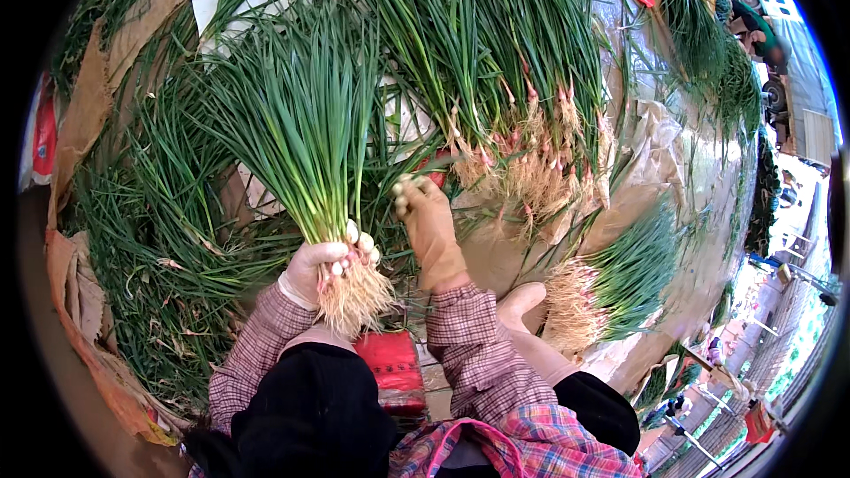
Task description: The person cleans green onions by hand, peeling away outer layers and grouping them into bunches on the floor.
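My left hand (312, 271), in a pale glove, grips a thick bunch of green garlic (305, 137) just above the bulbs. Its leaves fan up and away, while the pale roots hang over my lap. Beside it, my right hand (420, 202) wears a tan glove. Its fingers are curled together near loose leaves, and what they pinch, if anything, I cannot make out. Beyond the right hand lies a large heap of green garlic (496, 53), roots toward me. A neat bundle of green garlic (620, 279) rests to the right, past my leg.
Loose leaves and stalks (159, 239) cover the ground at left, edged by a brown cloth (84, 133). A red box-like thing (392, 370) sits between my legs. Crumpled plastic (653, 146) lies at right. More green bunches (691, 31) and a person (768, 44) appear at far right.
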A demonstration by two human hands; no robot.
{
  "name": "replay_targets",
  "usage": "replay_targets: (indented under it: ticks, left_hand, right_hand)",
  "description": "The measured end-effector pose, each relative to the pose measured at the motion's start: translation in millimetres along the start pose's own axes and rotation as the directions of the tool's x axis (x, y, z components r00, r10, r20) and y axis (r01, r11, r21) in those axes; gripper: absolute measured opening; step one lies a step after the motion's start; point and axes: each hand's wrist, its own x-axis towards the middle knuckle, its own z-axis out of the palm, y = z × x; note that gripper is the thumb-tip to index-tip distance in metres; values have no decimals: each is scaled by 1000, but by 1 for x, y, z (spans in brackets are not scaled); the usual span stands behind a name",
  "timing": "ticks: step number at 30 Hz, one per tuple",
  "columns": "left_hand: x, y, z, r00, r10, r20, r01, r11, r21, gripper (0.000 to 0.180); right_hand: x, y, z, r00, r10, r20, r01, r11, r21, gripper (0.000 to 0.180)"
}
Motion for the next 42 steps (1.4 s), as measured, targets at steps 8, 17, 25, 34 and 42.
replay_targets:
  ticks: [8, 17, 25, 34, 42]
  left_hand:
    - [-24, 20, 15, 997, 26, 66, -17, 991, -132, 22]
    - [-42, 29, 20, 998, 32, -57, -35, 998, -52, 25]
    - [-46, 30, 12, 1000, -4, -5, 4, 1000, 30, 20]
    - [-82, 81, -22, 746, 309, 590, -346, 937, -54, 29]
    - [-3, 58, 4, 974, 210, 86, -213, 977, 29, 47]
  right_hand:
    - [-10, -15, 77, 951, -212, 224, 308, 644, -700, 63]
    - [-1, -17, 96, 914, -79, 397, 179, 959, -222, 43]
    - [18, 5, 96, 953, -1, 302, -100, 943, 318, 15]
    - [-2, -76, 29, 800, 332, 500, 331, 452, -828, 21]
    - [32, -107, -72, 657, -647, 388, 253, -296, -921, 15]
